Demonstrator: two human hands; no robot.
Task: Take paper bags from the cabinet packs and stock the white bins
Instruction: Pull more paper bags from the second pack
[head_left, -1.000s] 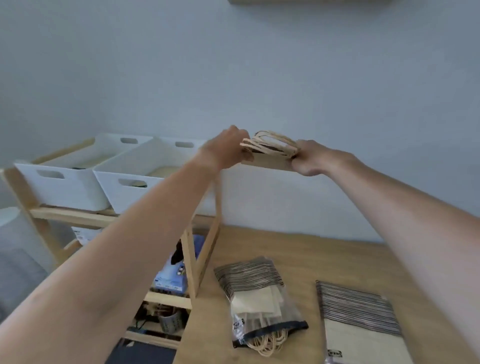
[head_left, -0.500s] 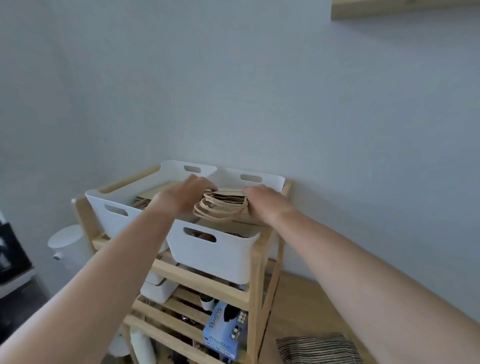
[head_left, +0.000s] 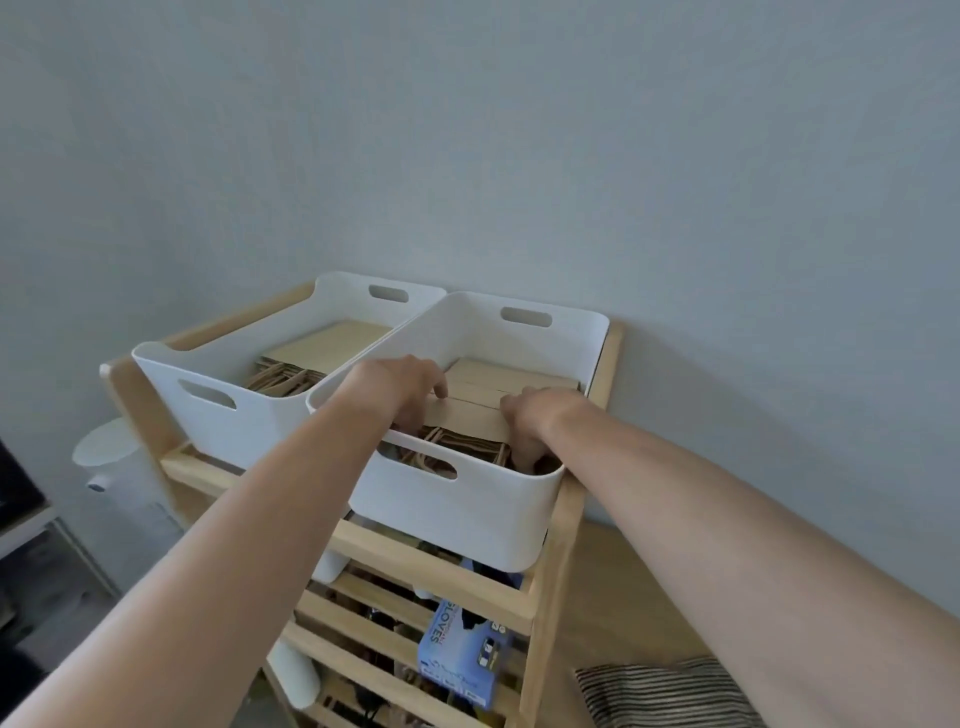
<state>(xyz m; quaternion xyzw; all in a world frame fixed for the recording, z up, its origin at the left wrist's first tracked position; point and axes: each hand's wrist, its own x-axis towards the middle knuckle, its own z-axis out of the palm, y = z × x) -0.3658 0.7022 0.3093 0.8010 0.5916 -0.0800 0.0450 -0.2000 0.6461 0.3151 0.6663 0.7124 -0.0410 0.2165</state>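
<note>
Inside the right white bin (head_left: 467, 499), a stack of paper bags (head_left: 470, 421) lies flat, the left hand (head_left: 400, 387) and right hand (head_left: 530, 421) curled on its two ends. Beside it, the left white bin (head_left: 218, 410) holds more bags; both sit atop a wooden rack (head_left: 550, 571), its near rail crossing below them, with a blue glove box (head_left: 462, 649) lower and a striped pack (head_left: 660, 693) at right.

Soft, even daylight is falling on my forearms; the wall (head_left: 467, 156) is bending at the wide-angle edges, and everything is looking slightly blurred.
</note>
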